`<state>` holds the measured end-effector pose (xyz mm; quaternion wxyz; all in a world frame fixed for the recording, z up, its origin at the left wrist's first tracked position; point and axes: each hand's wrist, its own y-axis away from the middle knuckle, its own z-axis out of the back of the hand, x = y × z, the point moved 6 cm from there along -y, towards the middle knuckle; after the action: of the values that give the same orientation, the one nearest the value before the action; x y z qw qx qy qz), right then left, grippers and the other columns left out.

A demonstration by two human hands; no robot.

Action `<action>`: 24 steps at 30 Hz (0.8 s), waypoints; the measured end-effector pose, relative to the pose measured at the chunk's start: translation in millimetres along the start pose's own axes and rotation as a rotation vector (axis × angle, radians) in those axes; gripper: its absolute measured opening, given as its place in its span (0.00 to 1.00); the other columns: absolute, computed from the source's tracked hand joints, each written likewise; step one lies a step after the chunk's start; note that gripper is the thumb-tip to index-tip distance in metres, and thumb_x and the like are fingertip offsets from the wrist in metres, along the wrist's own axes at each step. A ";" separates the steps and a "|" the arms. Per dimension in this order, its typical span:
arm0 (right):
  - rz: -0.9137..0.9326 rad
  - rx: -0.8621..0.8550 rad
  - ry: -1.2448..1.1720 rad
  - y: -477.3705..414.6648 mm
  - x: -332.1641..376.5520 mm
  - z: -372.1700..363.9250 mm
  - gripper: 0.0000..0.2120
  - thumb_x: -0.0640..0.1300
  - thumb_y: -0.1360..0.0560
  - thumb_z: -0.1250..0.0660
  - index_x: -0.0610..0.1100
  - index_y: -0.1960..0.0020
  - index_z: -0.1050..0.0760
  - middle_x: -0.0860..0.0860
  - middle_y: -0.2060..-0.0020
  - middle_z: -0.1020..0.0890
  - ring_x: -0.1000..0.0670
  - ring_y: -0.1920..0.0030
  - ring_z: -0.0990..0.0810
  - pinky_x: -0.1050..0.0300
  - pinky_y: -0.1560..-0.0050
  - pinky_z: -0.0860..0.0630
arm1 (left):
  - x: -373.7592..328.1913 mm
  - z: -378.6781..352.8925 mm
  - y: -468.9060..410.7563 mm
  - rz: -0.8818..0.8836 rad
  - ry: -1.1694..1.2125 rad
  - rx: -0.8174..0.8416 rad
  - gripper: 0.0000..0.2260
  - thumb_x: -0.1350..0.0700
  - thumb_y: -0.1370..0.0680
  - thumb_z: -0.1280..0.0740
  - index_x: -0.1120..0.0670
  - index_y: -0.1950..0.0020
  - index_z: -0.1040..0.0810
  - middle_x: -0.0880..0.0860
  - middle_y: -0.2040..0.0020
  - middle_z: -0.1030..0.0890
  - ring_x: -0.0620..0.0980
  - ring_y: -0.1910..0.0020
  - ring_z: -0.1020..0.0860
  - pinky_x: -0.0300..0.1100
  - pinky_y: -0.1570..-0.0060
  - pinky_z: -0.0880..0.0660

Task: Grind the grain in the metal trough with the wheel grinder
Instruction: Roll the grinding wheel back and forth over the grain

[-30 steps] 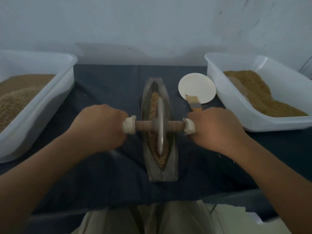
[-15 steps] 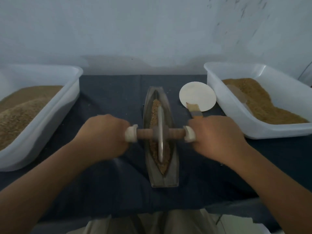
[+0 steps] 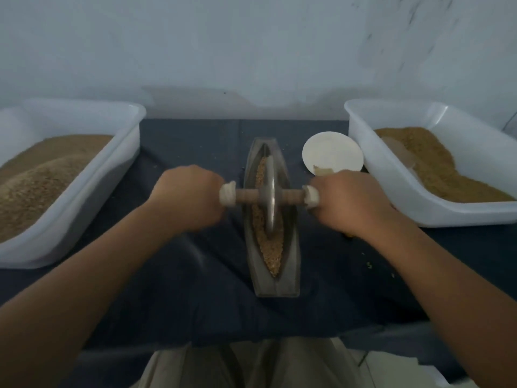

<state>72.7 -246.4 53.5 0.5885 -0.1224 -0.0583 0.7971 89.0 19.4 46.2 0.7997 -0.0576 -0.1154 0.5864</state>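
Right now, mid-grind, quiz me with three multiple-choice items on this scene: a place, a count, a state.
1. Where does the white dish sit? A between the trough and the right tub; B left of the trough; C at the table's near edge.
2. How many white tubs are in view? A one; B two; C three.
3. The left hand and right hand are: A both gripping the grinder; B both flat on the cloth; C both lifted away.
Answers: 1 A, the dish lies in that gap. 2 B, the left tub and the right one. 3 A, each hand wraps one handle end.
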 end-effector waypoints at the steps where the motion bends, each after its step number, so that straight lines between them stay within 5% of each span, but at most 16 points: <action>1: 0.071 -0.077 -0.002 20.8 7.2 9.0 0.13 0.55 0.29 0.38 0.56 0.67 0.40 0.55 0.75 0.31 0.52 0.76 0.30 0.54 0.76 0.29 | -2.2 3.7 23.9 -0.036 0.020 -0.074 0.17 0.41 0.24 0.36 0.47 0.68 0.35 0.45 0.72 0.30 0.53 0.73 0.28 0.43 0.69 0.33; 5: 0.131 -0.168 -0.014 44.2 13.2 17.8 0.15 0.54 0.33 0.38 0.56 0.65 0.45 0.56 0.76 0.35 0.49 0.79 0.33 0.60 0.76 0.38 | -5.9 9.7 63.7 -0.079 0.084 -0.293 0.20 0.39 0.24 0.39 0.45 0.69 0.43 0.45 0.76 0.32 0.55 0.79 0.31 0.40 0.73 0.37; 9: -0.045 -0.049 0.029 -23.8 -4.2 -9.2 0.14 0.53 0.23 0.34 0.53 0.65 0.33 0.54 0.70 0.26 0.50 0.70 0.26 0.55 0.69 0.28 | 0.7 -1.5 -10.0 0.054 -0.010 -0.183 0.18 0.39 0.22 0.39 0.46 0.67 0.35 0.46 0.69 0.28 0.56 0.69 0.24 0.44 0.66 0.30; 13: -0.187 0.028 -0.048 -61.9 -15.3 -14.8 0.13 0.48 0.23 0.34 0.49 0.66 0.28 0.50 0.67 0.22 0.46 0.63 0.21 0.48 0.57 0.19 | 1.3 4.8 -74.8 0.069 -0.022 -0.019 0.13 0.44 0.23 0.35 0.49 0.63 0.26 0.48 0.65 0.26 0.56 0.63 0.22 0.46 0.61 0.25; 16: -0.134 0.208 -0.108 -27.1 -11.9 -15.5 0.11 0.53 0.26 0.34 0.51 0.65 0.27 0.53 0.68 0.22 0.50 0.66 0.22 0.53 0.65 0.24 | -1.6 6.3 -41.9 -0.024 -0.030 0.065 0.10 0.44 0.26 0.33 0.47 0.65 0.27 0.46 0.66 0.25 0.51 0.66 0.24 0.44 0.65 0.26; 20: 0.031 0.236 -0.191 44.7 -1.8 5.4 0.11 0.63 0.36 0.41 0.57 0.68 0.31 0.57 0.74 0.26 0.60 0.73 0.28 0.58 0.74 0.35 | -7.0 18.3 35.1 -0.225 0.017 -0.086 0.14 0.41 0.33 0.34 0.44 0.72 0.35 0.43 0.77 0.35 0.41 0.79 0.34 0.34 0.76 0.42; 24: -0.014 0.238 -0.114 11.9 -4.1 -6.1 0.12 0.62 0.32 0.38 0.55 0.65 0.27 0.56 0.70 0.24 0.56 0.69 0.24 0.55 0.70 0.27 | -1.5 0.4 12.0 -0.095 0.026 -0.010 0.14 0.38 0.31 0.38 0.46 0.70 0.31 0.44 0.74 0.30 0.47 0.75 0.29 0.38 0.73 0.36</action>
<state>64.4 -254.2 45.4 0.6003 -0.0061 0.0024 0.7998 77.4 21.6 43.6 0.8278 -0.0637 -0.1103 0.5464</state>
